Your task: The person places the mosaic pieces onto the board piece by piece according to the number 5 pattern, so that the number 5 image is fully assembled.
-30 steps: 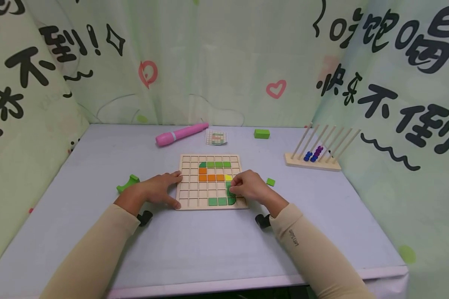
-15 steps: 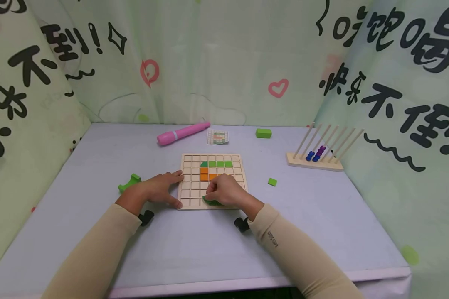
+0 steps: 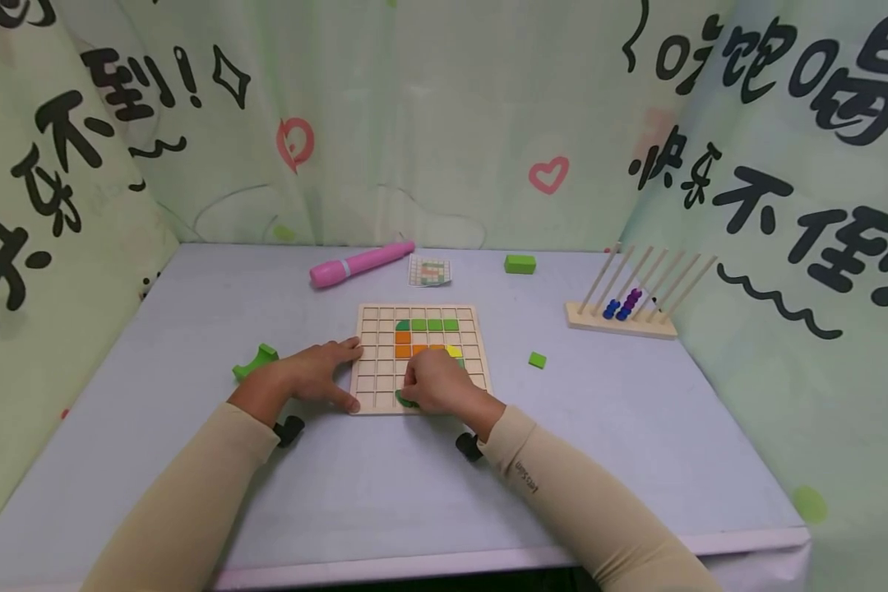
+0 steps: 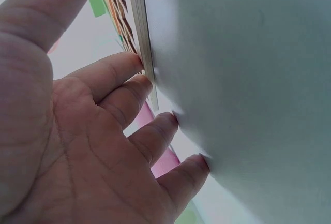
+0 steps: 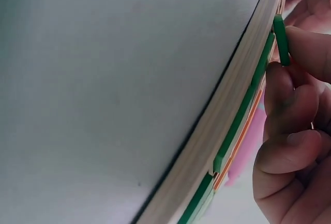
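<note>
A wooden grid board (image 3: pixel 376 372) lies on the table with green, orange and yellow tiles set in its cells. My left hand (image 3: pixel 314 374) is at its left side, fingers spread, thumb near the lower left corner. In the left wrist view the fingertips (image 4: pixel 135 62) touch the board's edge. Low over the board, my right hand (image 3: pixel 440 382) pinches a dark green tile (image 3: pixel 404 400) with a curved corner. The right wrist view shows this tile tilted between thumb and finger, just past a row of seated green tiles (image 5: pixel 243 113). The hand covers part of the grid's lower right.
A pink marker-like stick (image 3: pixel 361 264) and a pattern card (image 3: pixel 430 271) lie behind the board. Right of them is a green block (image 3: pixel 520 264). A peg abacus (image 3: pixel 622 322) stands at the right. One loose green tile (image 3: pixel 537 360) and a notched green block (image 3: pixel 256 362) flank the board.
The right hand has moved left from the board's right side to its lower middle, where it now pinches a dark green tile. The left hand keeps its place at the board's edge.
</note>
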The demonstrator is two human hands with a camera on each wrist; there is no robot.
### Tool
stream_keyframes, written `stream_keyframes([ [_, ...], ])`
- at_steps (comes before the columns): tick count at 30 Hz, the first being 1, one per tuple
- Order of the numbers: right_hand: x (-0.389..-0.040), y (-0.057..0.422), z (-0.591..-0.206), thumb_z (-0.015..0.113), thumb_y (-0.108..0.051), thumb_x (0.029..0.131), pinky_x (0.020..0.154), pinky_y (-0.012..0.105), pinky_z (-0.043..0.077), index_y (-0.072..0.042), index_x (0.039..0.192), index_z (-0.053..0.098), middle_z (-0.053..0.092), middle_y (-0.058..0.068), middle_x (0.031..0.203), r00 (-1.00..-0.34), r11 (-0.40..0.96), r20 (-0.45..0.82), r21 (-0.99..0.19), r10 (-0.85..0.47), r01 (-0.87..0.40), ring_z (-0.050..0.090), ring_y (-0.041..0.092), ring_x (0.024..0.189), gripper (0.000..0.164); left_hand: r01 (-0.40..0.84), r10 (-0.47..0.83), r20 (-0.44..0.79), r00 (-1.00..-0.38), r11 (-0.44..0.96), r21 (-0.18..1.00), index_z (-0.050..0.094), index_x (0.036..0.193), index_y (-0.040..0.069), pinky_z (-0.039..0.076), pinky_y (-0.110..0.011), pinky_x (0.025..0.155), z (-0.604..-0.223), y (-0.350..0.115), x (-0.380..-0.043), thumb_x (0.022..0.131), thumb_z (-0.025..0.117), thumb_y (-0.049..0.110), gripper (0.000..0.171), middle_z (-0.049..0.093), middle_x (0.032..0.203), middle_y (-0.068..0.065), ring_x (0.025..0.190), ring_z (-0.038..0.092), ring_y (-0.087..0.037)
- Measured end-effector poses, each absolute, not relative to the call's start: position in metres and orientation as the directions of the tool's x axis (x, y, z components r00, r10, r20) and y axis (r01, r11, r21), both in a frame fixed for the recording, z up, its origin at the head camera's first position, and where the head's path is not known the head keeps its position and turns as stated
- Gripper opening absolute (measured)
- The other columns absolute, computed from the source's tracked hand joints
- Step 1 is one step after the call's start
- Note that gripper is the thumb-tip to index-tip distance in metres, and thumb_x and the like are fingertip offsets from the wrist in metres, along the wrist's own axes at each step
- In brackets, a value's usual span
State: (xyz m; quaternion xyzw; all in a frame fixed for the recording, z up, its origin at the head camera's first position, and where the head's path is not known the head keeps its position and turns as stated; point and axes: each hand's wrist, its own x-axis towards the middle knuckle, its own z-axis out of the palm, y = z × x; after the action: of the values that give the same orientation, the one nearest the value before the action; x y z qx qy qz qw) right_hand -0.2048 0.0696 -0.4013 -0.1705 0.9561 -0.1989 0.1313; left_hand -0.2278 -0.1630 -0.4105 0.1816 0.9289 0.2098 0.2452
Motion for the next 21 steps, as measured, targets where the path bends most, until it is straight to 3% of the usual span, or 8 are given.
stream_keyframes([
  [10, -0.205, 0.067, -0.403, 0.077, -0.017, 0.094, 0.058, 0.022, 0.044, -0.016, 0.074, 0.07, 0.062, -0.005, 0.068, -0.89, 0.868, -0.172, -0.359, -0.422, -0.342, 0.056, 0.012, 0.067, 0.021, 0.238, 0.439, -0.371, -0.818, 0.847, 0.476, 0.031, 0.164, 0.011, 0.024, -0.057, 0.127, -0.411, -0.163, -0.229, 0.083, 0.087, 0.043, 0.104, 0.016, 0.175, -0.01, 0.159, 0.019, -0.039],
  [16, -0.208, 0.077, -0.404, 0.078, -0.017, 0.093, 0.062, 0.024, 0.046, -0.015, 0.084, 0.073, 0.064, -0.004, 0.076, -0.88, 0.819, -0.139, -0.453, -0.454, -0.352, 0.057, 0.013, 0.071, 0.011, 0.234, 0.436, -0.375, -0.818, 0.849, 0.474, 0.031, 0.164, 0.011, 0.024, -0.059, 0.126, -0.412, -0.162, -0.228, 0.083, 0.087, 0.043, 0.103, 0.016, 0.175, -0.01, 0.159, 0.019, -0.041],
  [21, -0.215, 0.095, -0.402, 0.077, -0.019, 0.094, 0.075, 0.028, 0.051, -0.014, 0.099, 0.075, 0.069, -0.003, 0.091, -0.86, 0.761, -0.14, -0.549, -0.491, -0.346, 0.061, 0.014, 0.085, 0.008, 0.229, 0.425, -0.379, -0.822, 0.856, 0.464, 0.031, 0.164, 0.013, 0.025, -0.059, 0.126, -0.413, -0.161, -0.228, 0.083, 0.087, 0.044, 0.103, 0.016, 0.175, -0.009, 0.159, 0.019, -0.041],
])
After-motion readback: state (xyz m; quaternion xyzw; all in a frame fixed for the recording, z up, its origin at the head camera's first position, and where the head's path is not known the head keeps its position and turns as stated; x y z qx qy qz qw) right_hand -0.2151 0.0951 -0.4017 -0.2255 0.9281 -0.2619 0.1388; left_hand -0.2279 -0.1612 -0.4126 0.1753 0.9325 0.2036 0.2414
